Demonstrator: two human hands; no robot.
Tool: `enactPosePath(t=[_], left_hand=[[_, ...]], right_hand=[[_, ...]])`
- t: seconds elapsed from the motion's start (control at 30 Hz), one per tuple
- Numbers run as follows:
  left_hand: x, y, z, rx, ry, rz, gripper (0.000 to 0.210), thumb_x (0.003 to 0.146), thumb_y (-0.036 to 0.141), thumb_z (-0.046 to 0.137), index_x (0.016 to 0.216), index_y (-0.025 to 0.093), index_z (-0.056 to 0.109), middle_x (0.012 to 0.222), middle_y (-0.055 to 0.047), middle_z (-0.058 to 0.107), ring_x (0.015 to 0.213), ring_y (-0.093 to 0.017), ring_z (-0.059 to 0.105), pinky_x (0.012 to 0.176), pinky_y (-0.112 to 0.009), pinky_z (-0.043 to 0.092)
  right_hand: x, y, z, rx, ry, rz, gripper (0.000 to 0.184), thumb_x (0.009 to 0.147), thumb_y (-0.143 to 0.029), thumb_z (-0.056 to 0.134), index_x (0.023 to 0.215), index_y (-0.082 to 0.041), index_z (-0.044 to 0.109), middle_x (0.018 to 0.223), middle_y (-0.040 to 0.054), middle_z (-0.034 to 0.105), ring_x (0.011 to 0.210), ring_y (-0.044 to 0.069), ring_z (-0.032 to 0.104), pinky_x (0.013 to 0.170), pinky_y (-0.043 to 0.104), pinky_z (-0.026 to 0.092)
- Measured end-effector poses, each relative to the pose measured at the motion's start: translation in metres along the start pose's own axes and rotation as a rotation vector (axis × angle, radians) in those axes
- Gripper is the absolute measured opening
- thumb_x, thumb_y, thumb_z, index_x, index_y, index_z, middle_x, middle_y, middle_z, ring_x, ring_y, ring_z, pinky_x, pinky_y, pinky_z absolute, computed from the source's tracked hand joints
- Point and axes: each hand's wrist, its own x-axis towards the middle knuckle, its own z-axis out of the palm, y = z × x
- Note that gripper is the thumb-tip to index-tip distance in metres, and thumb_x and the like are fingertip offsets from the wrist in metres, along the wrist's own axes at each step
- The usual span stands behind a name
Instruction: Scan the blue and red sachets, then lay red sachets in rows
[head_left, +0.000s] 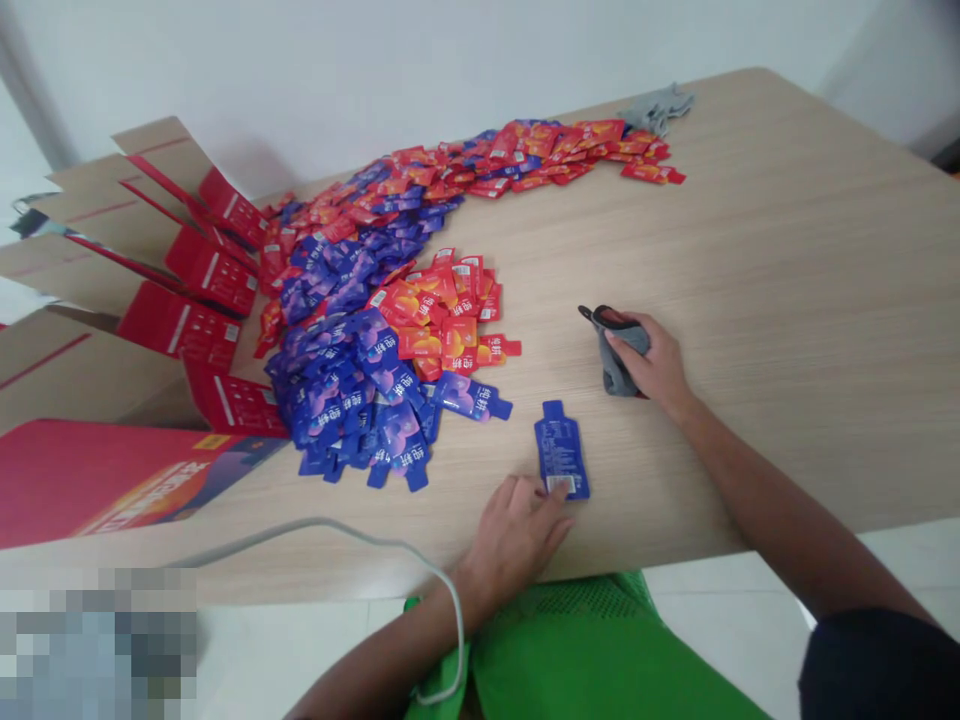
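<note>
A single blue pouch (559, 452) with a narrow neck lies flat on the table, its printed side and white barcode label facing up. My left hand (521, 525) rests at its near end, one fingertip touching the pouch by the label and the fingers apart. To the right, my right hand (654, 365) is closed around a bunched grey cloth (617, 362). Something dark with a black tip pokes out of the cloth; what it is, I cannot make out. Left of my hands lie a heap of blue pouches (337, 390) and a smaller pile of red-orange pouches (450, 310).
A long bank of mixed red and blue pouches (510, 155) runs along the back, ending near a crumpled grey cloth (656, 108). Several open red cartons (180, 325) stand at the left. A pale cable (360, 535) crosses the table's front edge and hangs over my left arm.
</note>
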Motion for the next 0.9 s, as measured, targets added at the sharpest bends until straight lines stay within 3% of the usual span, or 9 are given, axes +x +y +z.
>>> enactPosePath(t=[0.1,0.2,0.33,0.43,0.5,0.6,0.7,0.8,0.9], left_hand=[[-0.006,0.004,0.017,0.067,0.161,0.193,0.035,0.102,0.041,0.066,0.134,0.026,0.067,0.126,-0.007,0.071,0.110,-0.025,0.066,0.089,-0.038,0.060],[-0.008,0.003,0.026,0.074,0.229,0.262,0.036,0.104,0.040,0.064,0.136,0.024,0.067,0.139,-0.004,0.070,0.125,-0.025,0.062,0.098,-0.036,0.057],[-0.011,0.000,0.028,0.056,0.231,0.257,0.037,0.105,0.040,0.063,0.137,0.020,0.067,0.143,-0.005,0.069,0.129,-0.024,0.063,0.103,-0.037,0.055],[-0.013,0.000,0.030,0.044,0.157,0.280,0.025,0.106,0.032,0.061,0.127,0.022,0.071,0.125,-0.004,0.078,0.108,-0.019,0.072,0.100,-0.035,0.057],[-0.015,0.001,0.030,0.028,0.138,0.280,0.022,0.106,0.029,0.060,0.122,0.022,0.073,0.117,-0.003,0.080,0.098,-0.016,0.074,0.098,-0.033,0.057],[-0.014,0.002,0.030,0.012,0.200,0.246,0.029,0.106,0.034,0.061,0.128,0.018,0.071,0.129,-0.006,0.078,0.115,-0.019,0.073,0.106,-0.034,0.055],[-0.011,0.003,0.028,0.028,0.237,0.236,0.034,0.105,0.035,0.062,0.132,0.015,0.070,0.140,-0.007,0.073,0.132,-0.023,0.067,0.114,-0.038,0.050],[-0.010,0.002,0.027,0.019,0.238,0.238,0.031,0.105,0.032,0.063,0.130,0.016,0.071,0.139,-0.006,0.074,0.132,-0.022,0.067,0.113,-0.038,0.050],[-0.008,0.002,0.026,-0.003,0.248,0.235,0.029,0.105,0.029,0.062,0.129,0.016,0.071,0.137,-0.006,0.075,0.131,-0.021,0.068,0.112,-0.037,0.050]], right_hand=[[-0.002,-0.014,-0.009,-0.036,0.018,-0.065,0.040,0.093,-0.043,0.069,0.128,-0.024,0.068,0.126,0.0104,0.076,0.116,0.032,0.071,0.102,0.052,0.055],[-0.017,-0.043,-0.021,-0.070,-0.060,-0.172,0.041,0.092,-0.035,0.067,0.132,-0.027,0.065,0.125,0.0101,0.075,0.114,0.032,0.071,0.099,0.052,0.056],[-0.062,-0.084,-0.024,-0.079,-0.438,-0.448,0.048,0.090,-0.028,0.063,0.138,-0.025,0.061,0.127,0.0122,0.072,0.116,0.032,0.067,0.101,0.050,0.054],[-0.096,-0.098,-0.013,-0.147,-0.723,-0.644,0.045,0.088,-0.021,0.064,0.133,-0.022,0.064,0.123,0.0112,0.074,0.112,0.030,0.067,0.099,0.046,0.054],[-0.106,-0.098,-0.005,-0.189,-0.814,-0.666,0.041,0.088,-0.017,0.066,0.130,-0.021,0.066,0.119,0.0102,0.074,0.108,0.028,0.067,0.097,0.043,0.053],[-0.098,-0.089,0.008,-0.230,-0.808,-0.607,0.041,0.089,-0.019,0.070,0.130,-0.020,0.066,0.120,0.0108,0.074,0.110,0.029,0.066,0.097,0.044,0.053],[-0.068,-0.079,0.022,-0.306,-0.782,-0.568,0.047,0.087,-0.021,0.076,0.132,-0.019,0.065,0.122,0.0123,0.072,0.112,0.031,0.066,0.097,0.047,0.053],[-0.031,-0.071,0.034,-0.410,-0.758,-0.560,0.049,0.086,-0.022,0.076,0.134,-0.019,0.063,0.123,0.0142,0.071,0.112,0.034,0.066,0.097,0.049,0.053],[-0.004,-0.073,0.028,-0.442,-0.639,-0.526,0.051,0.088,-0.020,0.072,0.137,-0.019,0.062,0.128,0.0150,0.070,0.116,0.035,0.064,0.101,0.050,0.051]])
